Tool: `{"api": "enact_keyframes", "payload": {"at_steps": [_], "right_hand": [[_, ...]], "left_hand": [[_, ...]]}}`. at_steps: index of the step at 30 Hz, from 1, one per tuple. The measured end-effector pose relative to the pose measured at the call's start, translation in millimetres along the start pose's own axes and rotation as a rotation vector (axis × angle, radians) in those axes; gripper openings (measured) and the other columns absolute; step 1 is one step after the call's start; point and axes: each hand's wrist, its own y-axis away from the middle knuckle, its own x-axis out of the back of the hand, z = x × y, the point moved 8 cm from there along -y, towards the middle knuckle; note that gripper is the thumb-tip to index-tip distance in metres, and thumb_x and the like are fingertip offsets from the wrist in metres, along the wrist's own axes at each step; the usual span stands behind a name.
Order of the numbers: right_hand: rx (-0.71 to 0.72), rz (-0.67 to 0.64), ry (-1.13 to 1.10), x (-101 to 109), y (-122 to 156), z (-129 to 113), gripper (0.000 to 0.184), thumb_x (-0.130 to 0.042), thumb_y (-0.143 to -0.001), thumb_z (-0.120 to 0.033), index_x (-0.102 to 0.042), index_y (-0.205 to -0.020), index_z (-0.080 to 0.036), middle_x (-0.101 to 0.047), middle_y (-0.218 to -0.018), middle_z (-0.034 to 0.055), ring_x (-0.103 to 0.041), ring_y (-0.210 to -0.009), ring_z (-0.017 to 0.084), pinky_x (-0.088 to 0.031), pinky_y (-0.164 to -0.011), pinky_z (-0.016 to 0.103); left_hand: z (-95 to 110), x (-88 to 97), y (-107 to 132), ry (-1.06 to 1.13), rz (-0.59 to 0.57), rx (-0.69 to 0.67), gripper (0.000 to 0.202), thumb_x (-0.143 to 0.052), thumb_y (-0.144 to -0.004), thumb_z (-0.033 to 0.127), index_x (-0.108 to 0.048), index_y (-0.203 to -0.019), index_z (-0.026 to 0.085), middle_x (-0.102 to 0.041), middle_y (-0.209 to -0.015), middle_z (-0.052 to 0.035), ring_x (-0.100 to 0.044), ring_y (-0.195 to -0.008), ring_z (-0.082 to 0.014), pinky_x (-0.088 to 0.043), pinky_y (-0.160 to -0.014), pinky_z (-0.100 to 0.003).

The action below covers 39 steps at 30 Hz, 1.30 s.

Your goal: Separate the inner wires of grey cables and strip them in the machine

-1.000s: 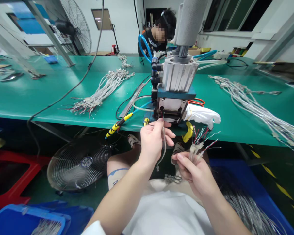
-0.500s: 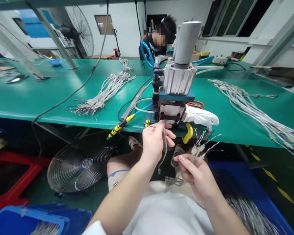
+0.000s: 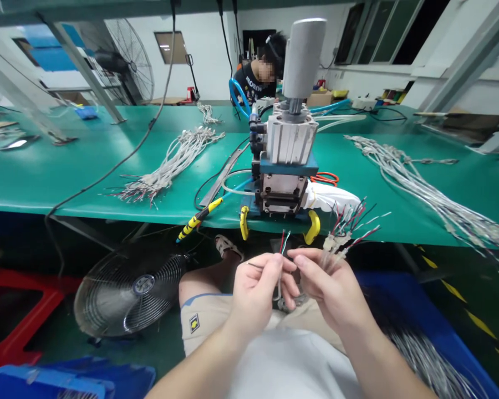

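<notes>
1. I am pinching a single grey cable [image 3: 283, 244] between the thumb and forefinger of my left hand [image 3: 255, 288], with its red and green wire ends pointing up.
2. My right hand [image 3: 332, 285] is clutching a bundle of cables [image 3: 343, 235], their coloured ends fanning up and to the right.
3. Both hands are hovering close together over my lap, just below the edge of the green table [image 3: 108, 166] and in front of the pneumatic machine [image 3: 289, 166].

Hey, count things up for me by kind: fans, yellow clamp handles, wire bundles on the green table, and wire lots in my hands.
Fans: 2, floor fan, standing fan
Yellow clamp handles: 2
Wire bundles on the table: 3
Wire lots in hands: 2, cable in left hand, bunch in right hand
Total: 9
</notes>
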Motion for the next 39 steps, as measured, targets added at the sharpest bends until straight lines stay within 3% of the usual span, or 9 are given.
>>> {"api": "enact_keyframes", "payload": {"at_steps": [6, 11, 17, 23, 27, 29, 33, 39], "right_hand": [[0.034, -0.105, 0.024, -17.2, 3.2, -11.3, 0.021, -0.077, -0.077, -0.036, -0.071, -0.073, -0.016, -0.038, -0.038, -0.0093, -0.017, -0.035, 0.003, -0.014, -0.034, 0.019], [0.119, 0.013, 0.153, 0.9, 0.6, -14.6, 0.019, -0.077, -0.079, -0.033, -0.071, -0.072, -0.016, -0.031, -0.040, -0.0110, -0.020, -0.037, 0.003, -0.018, -0.037, 0.019], [0.107, 0.005, 0.135, 3.4, 1.2, -12.0, 0.020, -0.076, -0.080, -0.035, -0.070, -0.074, -0.016, -0.032, -0.041, -0.0111, -0.021, -0.039, 0.004, -0.015, -0.038, 0.021], [0.094, 0.025, 0.070, 5.1, 2.0, -10.0, 0.022, -0.076, -0.080, -0.036, -0.069, -0.074, -0.016, -0.032, -0.040, -0.0119, -0.020, -0.038, 0.004, -0.016, -0.038, 0.021], [0.113, 0.036, 0.076, 5.9, 1.7, -8.5, 0.020, -0.075, -0.082, -0.034, -0.069, -0.074, -0.017, -0.033, -0.041, -0.0112, -0.021, -0.039, 0.004, -0.016, -0.039, 0.021], [0.123, 0.023, 0.101, 4.5, 1.5, -8.0, 0.019, -0.075, -0.082, -0.033, -0.069, -0.073, -0.017, -0.033, -0.043, -0.0106, -0.022, -0.040, 0.005, -0.017, -0.039, 0.021], [0.151, -0.028, 0.155, 0.3, 3.0, -9.1, 0.019, -0.072, -0.083, -0.033, -0.071, -0.073, -0.018, -0.033, -0.046, -0.0094, -0.021, -0.040, 0.005, -0.015, -0.038, 0.021], [0.153, -0.026, 0.195, 1.0, 5.9, -9.8, 0.017, -0.072, -0.083, -0.031, -0.071, -0.072, -0.018, -0.035, -0.047, -0.0085, -0.022, -0.041, 0.005, -0.014, -0.036, 0.021]], "left_hand": [[-5.8, -4.3, 8.3, -0.056, -0.040, 0.056, 0.036, -0.069, -0.083, 0.044, -0.068, -0.069, 0.011, -0.066, -0.050, -0.0029, -0.058, -0.038, -0.0097, -0.046, -0.040, -0.017], [-17.0, -1.5, 14.8, -0.098, -0.058, 0.100, 0.036, -0.067, -0.083, 0.046, -0.071, -0.074, 0.011, -0.067, -0.052, -0.0034, -0.059, -0.039, -0.0092, -0.047, -0.041, -0.017], [-20.7, 1.0, 15.8, -0.116, -0.074, 0.073, 0.034, -0.064, -0.087, 0.043, -0.072, -0.078, 0.011, -0.068, -0.055, -0.0044, -0.059, -0.041, -0.0091, -0.047, -0.044, -0.017], [-16.2, 0.3, 21.1, -0.081, -0.069, 0.002, 0.030, -0.066, -0.086, 0.039, -0.069, -0.104, 0.015, -0.071, -0.068, -0.0048, -0.062, -0.051, -0.0108, -0.050, -0.053, -0.021], [-15.1, 8.9, 22.7, -0.193, 0.021, -0.038, 0.034, -0.053, -0.094, 0.040, -0.066, -0.114, 0.016, -0.065, -0.069, -0.0026, -0.050, -0.049, -0.0066, -0.039, -0.048, -0.018], [-9.0, 9.5, 22.4, -0.344, 0.028, -0.099, 0.032, -0.050, -0.096, 0.038, -0.068, -0.113, 0.017, -0.056, -0.064, 0.0003, -0.045, -0.053, -0.0078, -0.035, -0.049, -0.018], [0.8, -3.3, 21.2, -0.571, -0.119, -0.166, 0.029, -0.046, -0.098, 0.031, -0.070, -0.105, 0.017, -0.054, -0.072, -0.0014, -0.049, -0.071, -0.0140, -0.041, -0.065, -0.024], [7.2, -10.2, 20.4, -0.693, -0.219, -0.113, 0.031, -0.042, -0.099, 0.032, -0.064, -0.085, 0.014, -0.045, -0.071, 0.0007, -0.037, -0.065, -0.0127, -0.033, -0.059, -0.025]]}}
